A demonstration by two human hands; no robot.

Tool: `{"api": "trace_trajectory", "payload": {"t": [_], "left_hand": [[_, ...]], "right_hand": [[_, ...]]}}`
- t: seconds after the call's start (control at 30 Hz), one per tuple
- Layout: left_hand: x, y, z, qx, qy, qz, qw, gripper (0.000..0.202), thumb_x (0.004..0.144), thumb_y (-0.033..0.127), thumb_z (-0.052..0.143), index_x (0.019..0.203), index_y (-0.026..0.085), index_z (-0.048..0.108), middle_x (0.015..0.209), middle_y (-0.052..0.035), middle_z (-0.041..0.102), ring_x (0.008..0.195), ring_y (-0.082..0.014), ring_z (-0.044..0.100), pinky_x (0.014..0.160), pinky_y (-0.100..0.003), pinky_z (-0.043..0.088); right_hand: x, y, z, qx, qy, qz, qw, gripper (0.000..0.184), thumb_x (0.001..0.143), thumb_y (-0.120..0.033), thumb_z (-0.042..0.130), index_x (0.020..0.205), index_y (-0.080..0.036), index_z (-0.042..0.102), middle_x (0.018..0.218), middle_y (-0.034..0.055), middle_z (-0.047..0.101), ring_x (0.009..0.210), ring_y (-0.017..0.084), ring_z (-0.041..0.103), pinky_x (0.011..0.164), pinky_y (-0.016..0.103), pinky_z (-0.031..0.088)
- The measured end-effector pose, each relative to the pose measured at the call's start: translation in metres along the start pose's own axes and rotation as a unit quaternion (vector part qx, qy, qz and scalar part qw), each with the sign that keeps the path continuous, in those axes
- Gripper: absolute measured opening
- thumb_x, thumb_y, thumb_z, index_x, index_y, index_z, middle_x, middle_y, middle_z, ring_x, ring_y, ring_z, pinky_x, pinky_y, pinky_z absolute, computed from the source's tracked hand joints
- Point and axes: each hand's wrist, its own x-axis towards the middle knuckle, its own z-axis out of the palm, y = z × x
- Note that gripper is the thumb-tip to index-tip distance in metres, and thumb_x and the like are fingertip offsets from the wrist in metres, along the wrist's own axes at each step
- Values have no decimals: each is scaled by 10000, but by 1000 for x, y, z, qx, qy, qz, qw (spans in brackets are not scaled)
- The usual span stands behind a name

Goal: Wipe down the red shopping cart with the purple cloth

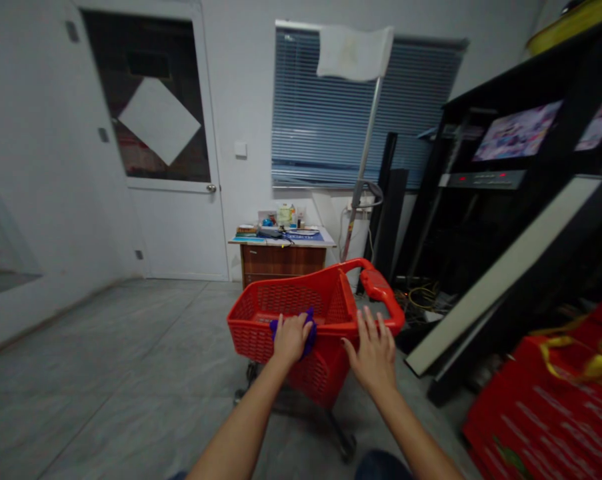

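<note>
A red plastic shopping cart (291, 313) on wheels stands in front of me, with its red handle (382, 293) at the right end. My left hand (291, 338) presses a crumpled purple cloth (309, 333) against the cart's near rim, and the fingers close over it. Part of the cloth is hidden under that hand. My right hand (373, 353) is held with its fingers spread, holding nothing. It is just by the rim near the handle, and I cannot tell whether it touches the plastic.
Behind the cart stands a wooden desk (281, 261) crowded with bottles and papers. A metal pole (363, 167) with a white cloth rises beside it. Black shelving (511, 220) with screens and red packaging (545, 407) stand at right. A white door is at left, above a grey tiled floor (131, 360).
</note>
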Motion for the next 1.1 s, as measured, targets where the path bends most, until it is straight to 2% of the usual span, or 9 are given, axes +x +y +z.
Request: {"api": "trace_trajectory", "payload": {"t": [0.1,0.2,0.3,0.43,0.53,0.63,0.77,0.87,1.1], "left_hand": [[-2,-29,0,27,10,-33,999,383,991,401,312,1238,238,555,1097,-71,703,1080,-218,606,1120,-499,244],[-5,-40,1,41,32,-73,996,392,993,398,293,1208,227,573,1107,-85,695,1090,-222,595,1111,-502,258],[-6,-18,2,17,48,-83,995,411,997,389,271,1198,208,580,1089,-98,693,1094,-229,593,1105,-507,275],[-3,40,1,-56,48,-7,997,412,1004,382,249,1236,228,553,1110,-72,693,1074,-205,603,1142,-516,223],[1,59,-1,-88,43,40,994,428,1005,402,239,1277,231,521,1183,-65,674,1104,-188,592,1155,-492,222],[3,37,-2,-85,17,60,994,428,1002,425,252,1292,245,510,1222,-53,662,1124,-182,586,1161,-491,210],[4,-16,-3,-34,4,7,999,402,997,405,277,1262,253,539,1196,-55,675,1137,-202,584,1147,-525,213],[3,-26,-3,-36,21,-39,998,401,998,384,273,1248,234,548,1225,-76,657,1179,-214,556,1136,-526,236],[-1,41,-14,-133,59,23,989,414,1006,396,238,1233,249,551,1246,-52,649,1157,-182,565,1152,-495,228]], "right_hand": [[8,19,-5,-3,67,68,995,692,960,-517,267,1511,-100,225,1563,171,258,1455,345,115,1108,564,244],[13,26,-2,22,102,56,993,714,950,-562,276,1495,-101,250,1528,193,294,1445,360,132,1089,564,287],[12,20,2,38,122,46,991,748,931,-602,312,1478,-93,279,1489,206,333,1424,386,156,1081,587,291],[6,12,-2,40,109,36,993,720,932,-599,323,1482,-135,292,1487,183,351,1409,379,189,1068,573,310],[6,17,-7,41,74,34,996,674,939,-583,315,1486,-191,299,1462,140,421,1367,355,278,1051,547,328],[11,28,-8,64,63,56,994,679,949,-575,265,1502,-182,256,1475,149,413,1328,330,355,1037,524,345],[16,29,-2,106,91,93,986,737,942,-596,256,1515,-138,188,1510,200,336,1384,327,307,1057,525,326],[15,13,1,124,103,92,983,753,936,-606,278,1515,-134,179,1489,210,356,1390,338,292,1059,534,316],[3,-18,-9,141,80,48,986,712,942,-604,269,1505,-171,229,1454,174,421,1369,340,307,1053,542,312]]}}
